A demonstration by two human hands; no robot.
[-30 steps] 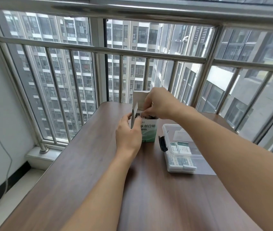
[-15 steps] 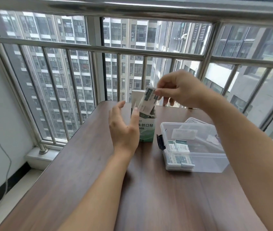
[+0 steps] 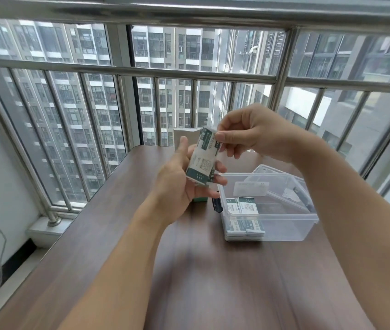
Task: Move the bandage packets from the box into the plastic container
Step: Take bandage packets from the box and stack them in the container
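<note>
We hold a small stack of bandage packets (image 3: 202,160) up in the air, just left of and above the plastic container (image 3: 270,217), which we take as our landmark. Our right hand (image 3: 248,132) pinches the top end of the stack between thumb and fingers (image 3: 222,135), while our left hand (image 3: 182,184) cradles the lower end, its fingers curled round the bottom edge and its thumb along the left side. Both hands are therefore grasping the same stack. We judge that two hands are used because the packets are loose and slippery against each other; squaring them up between top and bottom should keep them from fanning out on the way down.

The box (image 3: 185,136) stands just left of the container, mostly hidden behind our left hand; only its raised flap and a green corner low down show. We cannot tell how many packets remain inside it.

The container sits open on the worktop (image 3: 213,270), with its clear lid (image 3: 274,172) lying at its far side. Inside, against the near left wall, several stored packets (image 3: 244,206) already lie flat in neat rows, leaving the right part free. We judge the task partly done, and the next step is to carry the held stack rightward and lay it flat beside those already placed.
</note>
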